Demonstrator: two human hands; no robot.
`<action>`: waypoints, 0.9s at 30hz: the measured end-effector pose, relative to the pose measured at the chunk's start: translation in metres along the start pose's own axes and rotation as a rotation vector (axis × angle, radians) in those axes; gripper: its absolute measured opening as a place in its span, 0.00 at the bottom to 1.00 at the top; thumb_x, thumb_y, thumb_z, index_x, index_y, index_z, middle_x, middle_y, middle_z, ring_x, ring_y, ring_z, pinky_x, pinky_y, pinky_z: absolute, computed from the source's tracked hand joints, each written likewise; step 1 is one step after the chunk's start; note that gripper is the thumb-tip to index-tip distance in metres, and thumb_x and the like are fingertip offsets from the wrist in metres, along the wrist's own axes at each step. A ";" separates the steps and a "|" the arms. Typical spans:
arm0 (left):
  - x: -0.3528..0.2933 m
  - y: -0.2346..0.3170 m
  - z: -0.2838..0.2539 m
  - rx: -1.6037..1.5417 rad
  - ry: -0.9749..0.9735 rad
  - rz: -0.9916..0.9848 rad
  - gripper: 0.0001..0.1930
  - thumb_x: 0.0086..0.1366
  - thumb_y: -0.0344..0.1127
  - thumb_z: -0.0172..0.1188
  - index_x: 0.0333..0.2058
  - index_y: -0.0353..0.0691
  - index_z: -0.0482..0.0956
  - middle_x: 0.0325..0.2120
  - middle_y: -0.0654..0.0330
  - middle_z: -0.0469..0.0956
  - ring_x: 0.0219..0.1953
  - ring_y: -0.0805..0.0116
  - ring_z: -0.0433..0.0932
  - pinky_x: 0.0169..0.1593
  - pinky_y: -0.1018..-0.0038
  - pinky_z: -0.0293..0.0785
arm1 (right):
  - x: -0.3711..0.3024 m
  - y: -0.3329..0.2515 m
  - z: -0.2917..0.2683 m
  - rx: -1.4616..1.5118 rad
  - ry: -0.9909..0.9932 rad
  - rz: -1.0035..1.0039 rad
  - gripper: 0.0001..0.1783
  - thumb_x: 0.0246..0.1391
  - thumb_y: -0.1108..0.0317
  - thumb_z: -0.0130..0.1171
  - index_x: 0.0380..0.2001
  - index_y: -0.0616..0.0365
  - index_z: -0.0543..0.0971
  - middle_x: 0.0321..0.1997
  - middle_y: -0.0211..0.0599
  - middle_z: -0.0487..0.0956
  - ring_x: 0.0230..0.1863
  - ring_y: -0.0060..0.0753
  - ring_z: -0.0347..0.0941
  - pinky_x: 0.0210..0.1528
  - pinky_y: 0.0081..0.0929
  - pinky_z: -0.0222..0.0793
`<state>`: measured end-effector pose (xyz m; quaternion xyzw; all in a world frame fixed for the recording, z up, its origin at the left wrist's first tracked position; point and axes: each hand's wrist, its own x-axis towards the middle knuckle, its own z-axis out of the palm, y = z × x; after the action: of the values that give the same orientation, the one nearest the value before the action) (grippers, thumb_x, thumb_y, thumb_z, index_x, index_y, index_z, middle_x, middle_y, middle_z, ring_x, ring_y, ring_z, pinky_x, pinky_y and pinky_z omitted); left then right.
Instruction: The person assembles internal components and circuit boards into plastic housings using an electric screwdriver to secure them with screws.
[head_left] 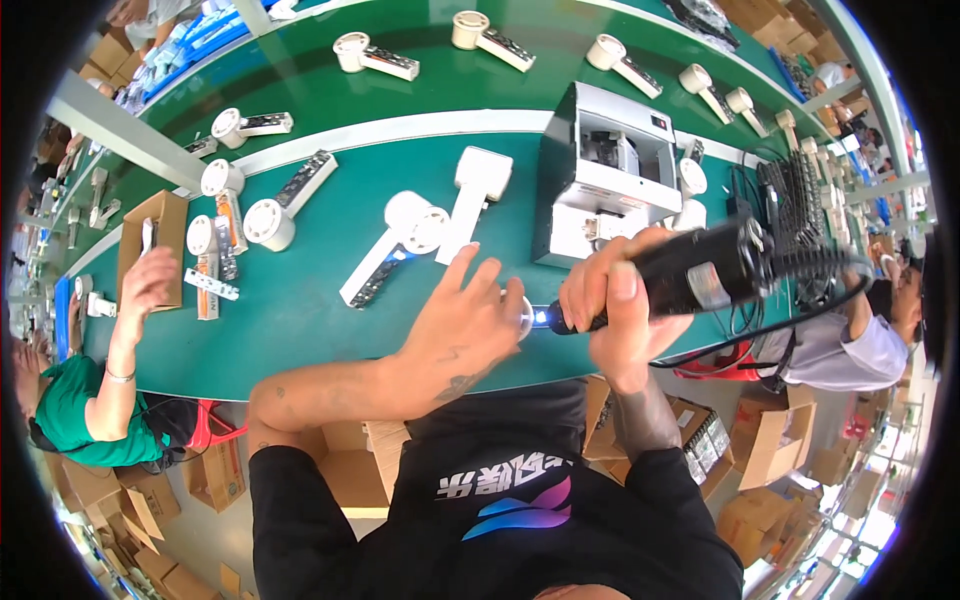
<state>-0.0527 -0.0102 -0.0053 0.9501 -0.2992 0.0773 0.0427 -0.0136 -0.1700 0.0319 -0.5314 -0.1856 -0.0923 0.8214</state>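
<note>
My right hand [625, 305] is wrapped round a black electric screwdriver [700, 268], which lies almost level and points left. Its tip glows bluish-white against a white rounded part [526, 318]. That part is held in the curled fingers of my left hand [468, 320], which hides most of it. Beyond my left hand lies a white round-headed handheld device [375, 262] with its handle open and dark parts inside. Beside it a white device shell [475, 190] rests on the green table.
A grey-and-black machine [605, 175] stands at the back right. More round-headed devices [268, 222] lie to the left. Several sit along the green belt [420, 95] behind. A cardboard box [150, 240] and a co-worker's hand [150, 280] are at the left. The screwdriver's cable [780, 325] loops on the right.
</note>
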 end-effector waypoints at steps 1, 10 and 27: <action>-0.003 -0.001 -0.002 -0.013 -0.010 -0.011 0.33 0.54 0.53 0.69 0.50 0.30 0.78 0.31 0.55 0.80 0.55 0.59 0.69 0.68 0.54 0.56 | -0.005 0.001 0.007 -0.008 0.009 0.015 0.15 0.58 0.74 0.60 0.44 0.69 0.70 0.20 0.33 0.73 0.17 0.21 0.67 0.18 0.23 0.63; 0.001 0.008 0.016 0.057 0.167 0.007 0.14 0.56 0.35 0.56 0.34 0.29 0.82 0.26 0.53 0.79 0.46 0.54 0.74 0.64 0.47 0.62 | -0.022 0.004 -0.011 -0.034 -0.237 -0.068 0.24 0.57 0.67 0.64 0.47 0.56 0.59 0.23 0.33 0.68 0.20 0.27 0.67 0.20 0.27 0.66; 0.005 -0.294 -0.039 -0.185 -0.139 -0.804 0.32 0.47 0.53 0.72 0.54 0.59 0.77 0.53 0.50 0.73 0.57 0.46 0.70 0.60 0.59 0.70 | -0.035 0.001 -0.126 0.368 0.478 0.313 0.16 0.70 0.50 0.48 0.44 0.52 0.70 0.19 0.21 0.58 0.12 0.14 0.50 0.13 0.18 0.49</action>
<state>0.1156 0.2324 0.0240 0.9863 0.0878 -0.0371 0.1345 -0.0194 -0.2859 -0.0297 -0.3596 0.0824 -0.0519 0.9280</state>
